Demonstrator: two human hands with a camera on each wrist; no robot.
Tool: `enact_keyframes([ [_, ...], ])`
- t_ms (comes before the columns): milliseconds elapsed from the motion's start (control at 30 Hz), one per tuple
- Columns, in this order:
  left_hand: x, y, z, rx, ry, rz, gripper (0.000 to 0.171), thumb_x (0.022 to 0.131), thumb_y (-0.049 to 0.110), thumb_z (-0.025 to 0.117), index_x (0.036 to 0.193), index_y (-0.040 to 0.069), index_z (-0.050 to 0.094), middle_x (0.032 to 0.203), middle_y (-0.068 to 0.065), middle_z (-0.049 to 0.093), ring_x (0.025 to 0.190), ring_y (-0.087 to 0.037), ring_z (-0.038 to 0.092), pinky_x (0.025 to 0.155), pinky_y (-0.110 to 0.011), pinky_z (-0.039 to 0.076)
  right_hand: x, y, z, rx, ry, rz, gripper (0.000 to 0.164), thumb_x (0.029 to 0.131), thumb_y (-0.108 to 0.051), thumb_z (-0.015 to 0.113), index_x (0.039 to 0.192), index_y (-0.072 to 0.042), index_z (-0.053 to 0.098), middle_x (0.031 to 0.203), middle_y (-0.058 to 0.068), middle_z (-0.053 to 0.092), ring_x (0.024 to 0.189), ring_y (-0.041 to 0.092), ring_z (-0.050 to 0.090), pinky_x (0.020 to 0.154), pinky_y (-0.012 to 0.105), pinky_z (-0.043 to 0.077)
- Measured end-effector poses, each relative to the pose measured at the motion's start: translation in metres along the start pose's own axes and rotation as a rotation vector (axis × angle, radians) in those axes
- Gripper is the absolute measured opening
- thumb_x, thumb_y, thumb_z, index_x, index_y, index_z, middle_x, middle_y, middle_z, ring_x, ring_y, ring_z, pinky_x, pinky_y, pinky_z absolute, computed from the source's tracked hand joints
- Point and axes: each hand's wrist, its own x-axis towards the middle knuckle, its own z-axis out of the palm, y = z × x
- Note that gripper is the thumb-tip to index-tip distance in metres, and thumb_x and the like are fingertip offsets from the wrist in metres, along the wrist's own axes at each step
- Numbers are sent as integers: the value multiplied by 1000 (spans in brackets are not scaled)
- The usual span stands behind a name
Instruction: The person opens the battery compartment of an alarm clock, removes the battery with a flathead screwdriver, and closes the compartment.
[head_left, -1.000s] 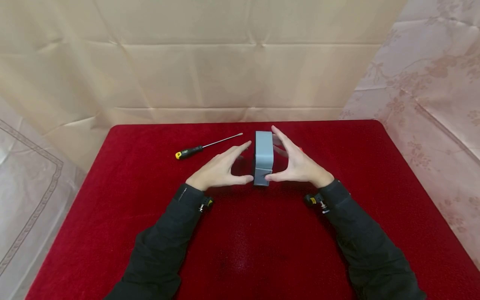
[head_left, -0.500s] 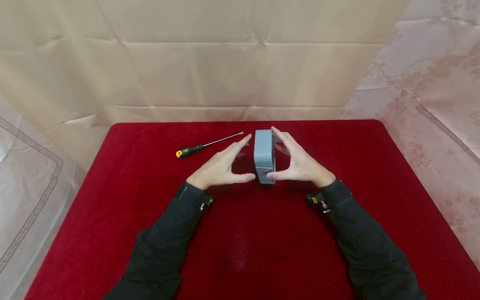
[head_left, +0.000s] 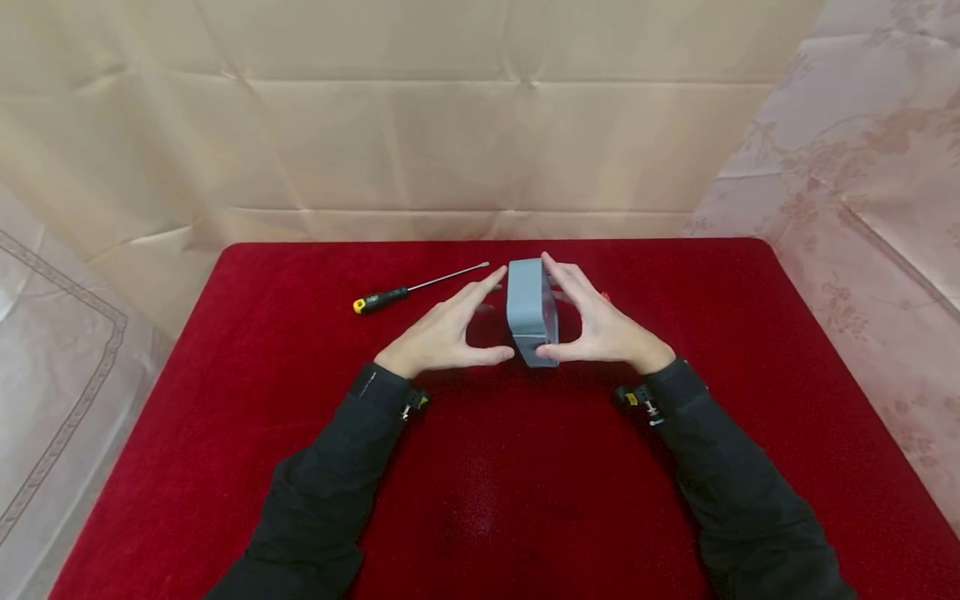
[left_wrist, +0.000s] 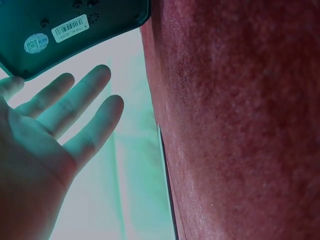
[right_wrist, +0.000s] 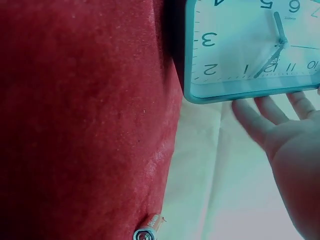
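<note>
A square blue-grey clock (head_left: 528, 300) stands on its side between both hands. Its numbered dial (right_wrist: 250, 45) faces the right hand, and its dark back with a barcode label (left_wrist: 70, 28) faces the left. My right hand (head_left: 600, 329) holds the clock by its edges, thumb on the near side and fingers at the far side. My left hand (head_left: 446, 335) has its fingers stretched out beside the back. One left fingertip meets a corner of the case in the left wrist view. Whether the clock's underside touches the table cannot be told.
A screwdriver (head_left: 382, 300) with a black and yellow handle lies left of the clock, its shaft pointing towards the back. A battery (right_wrist: 150, 227) lies on the red-covered table (head_left: 480, 483) near the right hand. Cream cloth (head_left: 390, 125) hangs behind the table.
The clock has turned slightly, its near end swinging right, so more of the dial side shows. The left hand has edged right and nearer to the clock. The screwdriver has stayed put.
</note>
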Motion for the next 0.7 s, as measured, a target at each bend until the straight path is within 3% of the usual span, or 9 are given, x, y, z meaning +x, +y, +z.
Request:
enact_keyframes([
  [133,0,-1,1,4,9,17,110,80,49,81,162,38,9,158,2,34,130,-25,49,101,-48,49,0,4,2,14,-28,-1,128,70,-20,93,164,-29,6,153,4,28,137,22,29,109,54,40],
  [367,0,-1,1,35,19,7,108,84,51,77,164,33,8,155,0,38,132,-27,48,104,-45,47,1,-10,5,31,-104,59,129,72,-12,90,163,-11,-2,158,18,18,140,36,21,110,61,34],
  [500,0,-1,1,49,20,-18,105,85,52,75,164,28,10,153,0,40,131,-19,47,106,-42,45,-1,8,9,19,-136,69,135,72,-19,92,163,-18,-8,163,10,12,143,30,19,111,59,33],
  [700,1,-2,0,62,22,-33,103,85,51,76,164,27,13,150,2,42,128,-12,47,105,-40,46,-2,13,11,2,-186,145,140,72,-34,93,161,-29,-15,165,1,7,143,21,17,112,54,32],
])
